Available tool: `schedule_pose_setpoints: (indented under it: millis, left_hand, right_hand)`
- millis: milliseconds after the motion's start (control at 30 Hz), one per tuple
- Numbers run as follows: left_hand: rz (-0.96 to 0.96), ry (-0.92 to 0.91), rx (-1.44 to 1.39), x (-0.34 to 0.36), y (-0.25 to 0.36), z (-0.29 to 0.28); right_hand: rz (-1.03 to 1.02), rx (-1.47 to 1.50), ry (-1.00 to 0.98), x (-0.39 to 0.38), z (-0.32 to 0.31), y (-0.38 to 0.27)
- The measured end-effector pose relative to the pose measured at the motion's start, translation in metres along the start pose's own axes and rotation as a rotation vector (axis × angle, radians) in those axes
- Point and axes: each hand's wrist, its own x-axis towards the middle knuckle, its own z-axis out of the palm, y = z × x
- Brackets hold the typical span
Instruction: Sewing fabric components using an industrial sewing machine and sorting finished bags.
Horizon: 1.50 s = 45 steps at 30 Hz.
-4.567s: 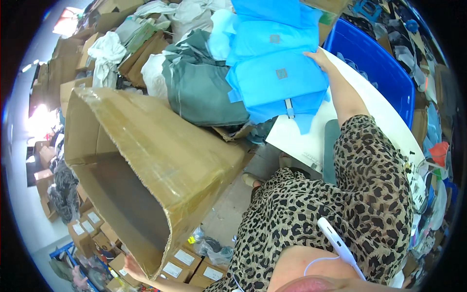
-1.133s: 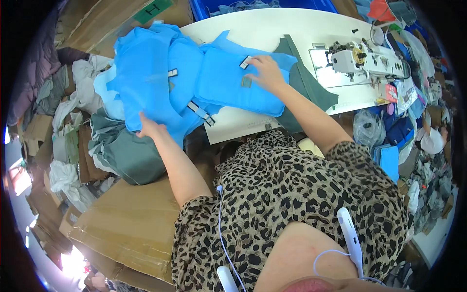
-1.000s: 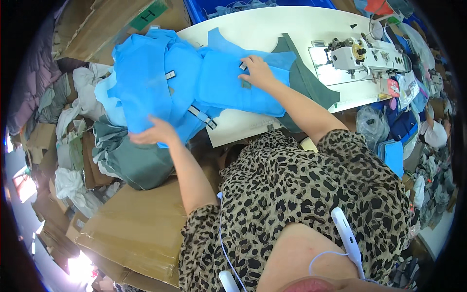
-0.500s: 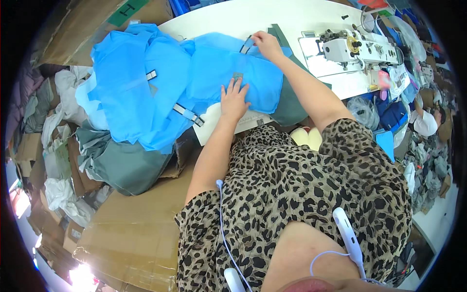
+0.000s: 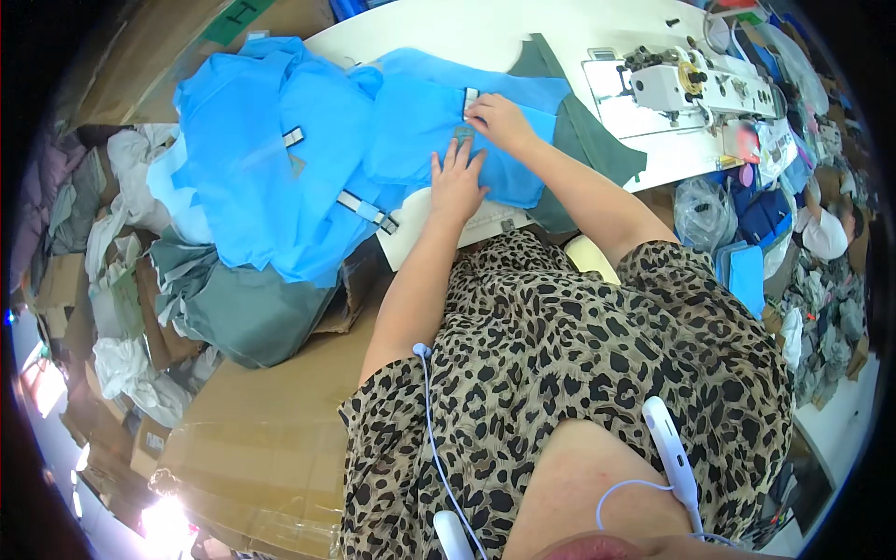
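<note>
Thin blue fabric [image 5: 317, 187] lies in overlapping layers across the white table. My left hand [image 5: 457, 189] rests flat on its near right part with fingers spread, the fingertips beside a small grey-green patch [image 5: 463, 133]. Just above that patch, my right hand [image 5: 504, 123] pinches a short black-and-white strap [image 5: 470, 97] at its near end, against the blue cloth. Two similar pieces show farther left: a small strap [image 5: 293, 137] on the fabric and a longer strap [image 5: 367, 211] at its near edge. Dark green fabric [image 5: 597, 149] lies beneath the blue on the right.
A white sewing machine [image 5: 691, 89] stands at the table's right. Dark green cloth [image 5: 247, 308] bulges over a cardboard box [image 5: 252, 448] at left. More boxes and piled cloth line the left side. A clear plastic bag [image 5: 705, 215] hangs by the right table edge.
My right hand has moved toward me and left, bringing the strap's end down toward the patch. The blue cloth at the right has shifted, showing more of its far layer. My left hand barely moved.
</note>
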Motion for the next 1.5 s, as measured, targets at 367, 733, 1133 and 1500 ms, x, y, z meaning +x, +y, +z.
schedule_pose_setpoints:
  millis: [367, 733, 1133, 1500]
  left_hand:
    - [-0.567, 0.876, 0.327, -0.015, -0.098, -0.087]
    - [-0.872, 0.811, -0.073, -0.062, -0.216, -0.189]
    - [-0.562, 0.228, -1.425, -0.026, -0.090, -0.262]
    - [-0.692, 0.046, -1.131, 0.034, -0.115, -0.147]
  right_hand:
    - [0.021, 0.108, -0.109, -0.011, -0.007, 0.007]
    - [0.109, 0.217, -0.226, -0.006, -0.020, -0.005]
    - [-0.379, 0.414, 0.412, 0.048, -0.140, -0.139]
    - [0.055, 0.226, -0.018, 0.034, -0.086, -0.056]
